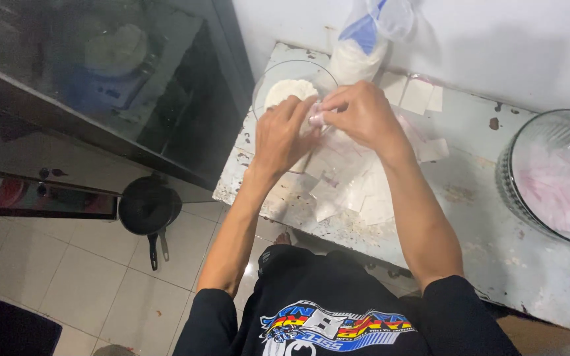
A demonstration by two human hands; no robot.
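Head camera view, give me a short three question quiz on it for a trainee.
1. True or false: both hands meet over the small clear bag.
2. What lies in the glass bowl behind the left hand? A) white dough B) red fruit C) coins
3. On which side of the right hand does the large glass bowl stand?

Key: 1 true. 2 A, the white dough. 3 The person's right, at the edge of the worn white table.
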